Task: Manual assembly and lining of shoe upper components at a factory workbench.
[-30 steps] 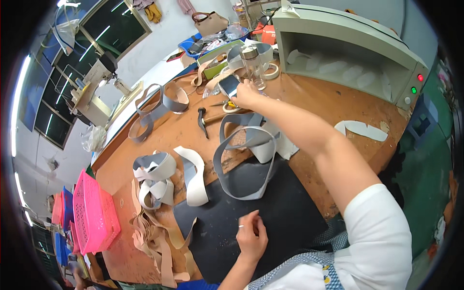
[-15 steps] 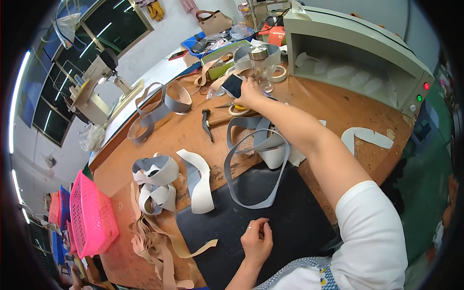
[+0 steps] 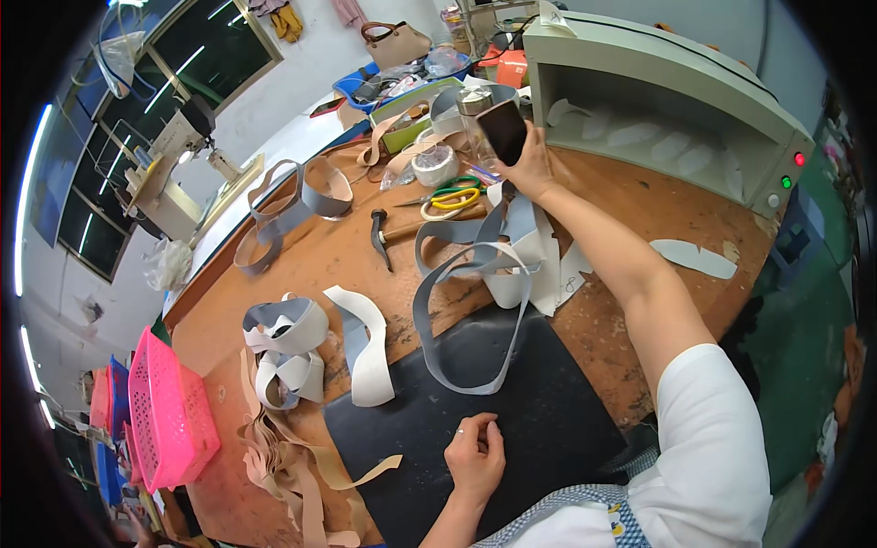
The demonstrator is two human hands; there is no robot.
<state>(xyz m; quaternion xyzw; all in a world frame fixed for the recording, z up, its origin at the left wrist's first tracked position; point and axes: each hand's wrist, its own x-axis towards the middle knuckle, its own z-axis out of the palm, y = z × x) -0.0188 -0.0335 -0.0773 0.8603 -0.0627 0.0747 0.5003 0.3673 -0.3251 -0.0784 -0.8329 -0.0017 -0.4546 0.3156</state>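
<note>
A dark-screened smartphone (image 3: 506,132) is held up by my right hand (image 3: 531,166), stretched out over the far side of the bench in front of a glass bottle with a metal lid (image 3: 475,100). My left hand (image 3: 475,459) rests with curled fingers on the black mat (image 3: 566,384), and nothing shows in it. A grey strap loop (image 3: 422,315) stands on the mat's far edge, beside more grey and white strips. Scissors with yellow and green handles (image 3: 455,194) and a hammer (image 3: 378,239) lie beyond the loop.
Curled white and grey strips (image 3: 370,356) and tan offcuts (image 3: 274,457) lie to the left. A pink basket (image 3: 174,411) stands at the bench's left edge. At the far right is a grey box-shaped machine (image 3: 658,82) with lit buttons. A tape roll (image 3: 435,166) sits near the bottle.
My right hand has drawn back to the right with the smartphone, now raised upright. The tape roll and scissors handles have come into clearer view. My left hand stays on the mat.
</note>
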